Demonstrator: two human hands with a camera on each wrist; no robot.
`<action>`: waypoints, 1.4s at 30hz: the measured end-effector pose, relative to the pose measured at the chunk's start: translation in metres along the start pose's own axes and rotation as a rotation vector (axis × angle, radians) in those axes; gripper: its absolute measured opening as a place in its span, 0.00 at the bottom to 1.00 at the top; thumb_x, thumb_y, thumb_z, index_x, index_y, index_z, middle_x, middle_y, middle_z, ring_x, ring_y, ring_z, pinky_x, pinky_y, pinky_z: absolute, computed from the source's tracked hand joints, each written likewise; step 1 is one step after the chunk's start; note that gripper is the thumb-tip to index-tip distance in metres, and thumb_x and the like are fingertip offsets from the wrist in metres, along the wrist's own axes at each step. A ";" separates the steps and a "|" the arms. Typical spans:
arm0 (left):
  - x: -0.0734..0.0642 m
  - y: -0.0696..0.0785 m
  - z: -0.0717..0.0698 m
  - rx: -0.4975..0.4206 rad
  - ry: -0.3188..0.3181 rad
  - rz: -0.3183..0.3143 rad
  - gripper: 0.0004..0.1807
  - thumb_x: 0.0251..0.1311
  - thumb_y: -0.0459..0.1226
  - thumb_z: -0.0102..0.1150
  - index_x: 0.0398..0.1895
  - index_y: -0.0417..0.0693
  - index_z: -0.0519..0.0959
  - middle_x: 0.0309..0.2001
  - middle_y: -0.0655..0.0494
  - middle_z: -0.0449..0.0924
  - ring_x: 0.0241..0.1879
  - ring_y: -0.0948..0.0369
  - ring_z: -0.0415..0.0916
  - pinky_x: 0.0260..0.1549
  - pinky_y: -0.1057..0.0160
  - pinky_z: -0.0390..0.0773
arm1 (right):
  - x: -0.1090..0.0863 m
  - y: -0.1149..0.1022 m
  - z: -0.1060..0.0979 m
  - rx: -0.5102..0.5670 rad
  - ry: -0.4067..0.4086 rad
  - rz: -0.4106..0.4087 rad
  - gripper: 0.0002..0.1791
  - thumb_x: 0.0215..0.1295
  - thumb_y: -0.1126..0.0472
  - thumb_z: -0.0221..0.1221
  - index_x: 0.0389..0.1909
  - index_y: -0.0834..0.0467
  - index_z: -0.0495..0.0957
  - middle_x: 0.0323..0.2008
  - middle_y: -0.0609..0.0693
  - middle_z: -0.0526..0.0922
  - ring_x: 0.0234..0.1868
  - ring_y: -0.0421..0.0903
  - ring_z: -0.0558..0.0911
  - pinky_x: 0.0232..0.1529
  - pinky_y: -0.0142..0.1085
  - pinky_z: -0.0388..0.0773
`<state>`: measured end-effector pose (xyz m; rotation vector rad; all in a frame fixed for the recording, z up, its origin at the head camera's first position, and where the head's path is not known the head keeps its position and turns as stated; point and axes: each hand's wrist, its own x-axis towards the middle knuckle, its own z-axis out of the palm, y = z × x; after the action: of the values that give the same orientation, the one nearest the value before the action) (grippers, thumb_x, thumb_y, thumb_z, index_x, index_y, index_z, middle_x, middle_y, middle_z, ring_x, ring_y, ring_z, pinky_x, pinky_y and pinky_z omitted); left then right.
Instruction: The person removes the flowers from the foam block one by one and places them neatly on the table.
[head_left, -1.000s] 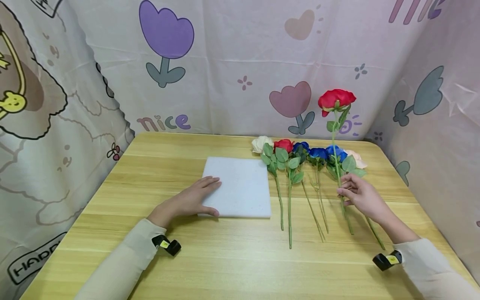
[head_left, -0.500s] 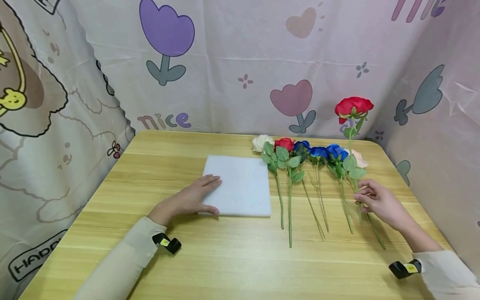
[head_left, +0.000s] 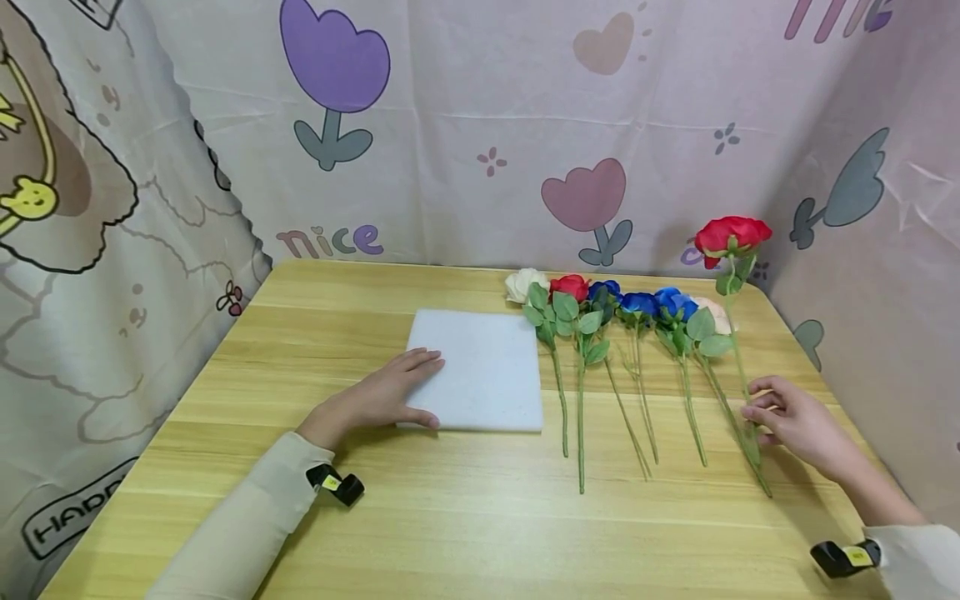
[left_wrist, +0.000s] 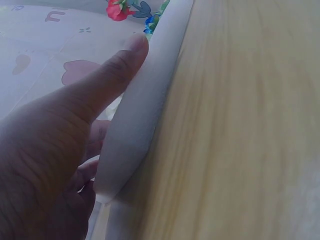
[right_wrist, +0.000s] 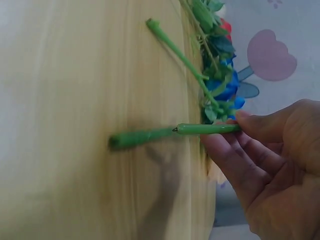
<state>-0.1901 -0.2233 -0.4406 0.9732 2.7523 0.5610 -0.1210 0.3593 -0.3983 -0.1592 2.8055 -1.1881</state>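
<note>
My left hand (head_left: 382, 390) rests on the left edge of a white foam board (head_left: 487, 371), fingers fairly straight. In the left wrist view the thumb (left_wrist: 117, 70) lies along the board's edge (left_wrist: 142, 105). My right hand (head_left: 798, 425) pinches the green stem of an artificial red rose (head_left: 733, 237), which stands upright over the table's right side. The right wrist view shows the cut end of the held stem (right_wrist: 205, 129) sticking out past the thumb and fingers, above the stem of a lying flower (right_wrist: 140, 137).
Between board and right hand lies a row of artificial flowers: a white rose (head_left: 527, 286), a red rose (head_left: 570, 288), several blue ones (head_left: 637, 306) and a pale peach one (head_left: 716, 315). The wooden table (head_left: 450, 517) meets a printed cloth (head_left: 450, 167) at the back.
The right hand has moved right and slightly toward the front, carrying the red rose from over the blue flowers to beyond the peach one. The left hand stays on the board.
</note>
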 end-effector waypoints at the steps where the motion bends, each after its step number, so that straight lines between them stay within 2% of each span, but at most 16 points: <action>1: 0.000 0.000 0.000 0.001 0.002 0.002 0.61 0.47 0.72 0.57 0.76 0.43 0.54 0.76 0.48 0.49 0.75 0.46 0.42 0.71 0.46 0.48 | -0.001 0.003 -0.001 -0.003 -0.003 -0.003 0.16 0.70 0.72 0.54 0.53 0.75 0.62 0.37 0.62 0.78 0.29 0.39 0.80 0.25 0.38 0.83; 6: 0.000 0.001 -0.001 -0.006 0.007 0.006 0.61 0.47 0.71 0.59 0.76 0.43 0.54 0.76 0.47 0.50 0.75 0.45 0.43 0.71 0.45 0.48 | -0.007 0.013 -0.007 -0.017 -0.012 -0.006 0.17 0.70 0.72 0.54 0.53 0.76 0.62 0.36 0.61 0.78 0.30 0.36 0.79 0.25 0.38 0.83; 16: -0.001 0.001 0.000 -0.004 0.002 -0.001 0.61 0.46 0.71 0.59 0.77 0.44 0.54 0.77 0.48 0.49 0.75 0.46 0.42 0.71 0.45 0.49 | -0.021 0.026 -0.014 -0.045 -0.035 0.036 0.18 0.71 0.68 0.55 0.54 0.75 0.63 0.36 0.60 0.79 0.30 0.38 0.81 0.26 0.38 0.83; 21: 0.000 0.001 0.000 -0.002 0.001 -0.002 0.61 0.46 0.71 0.59 0.77 0.45 0.54 0.77 0.49 0.49 0.75 0.46 0.42 0.71 0.46 0.48 | -0.024 0.032 -0.016 -0.012 -0.052 0.059 0.18 0.70 0.70 0.55 0.54 0.76 0.63 0.35 0.59 0.79 0.30 0.39 0.81 0.26 0.38 0.83; 31: -0.001 0.001 0.000 0.003 -0.003 -0.014 0.61 0.46 0.72 0.57 0.77 0.45 0.54 0.77 0.50 0.48 0.75 0.47 0.42 0.72 0.47 0.48 | -0.027 0.036 -0.021 0.028 -0.122 0.179 0.21 0.73 0.65 0.53 0.57 0.75 0.60 0.38 0.57 0.80 0.34 0.39 0.81 0.29 0.38 0.83; 42: -0.001 0.000 0.002 0.008 0.004 0.006 0.61 0.46 0.72 0.57 0.77 0.45 0.54 0.77 0.49 0.49 0.75 0.47 0.43 0.72 0.47 0.48 | -0.029 0.045 -0.023 0.121 -0.208 0.209 0.20 0.76 0.66 0.49 0.58 0.77 0.58 0.39 0.56 0.80 0.35 0.39 0.80 0.30 0.38 0.83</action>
<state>-0.1885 -0.2237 -0.4420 0.9828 2.7580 0.5537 -0.0976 0.4106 -0.4136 0.0192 2.4938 -1.2110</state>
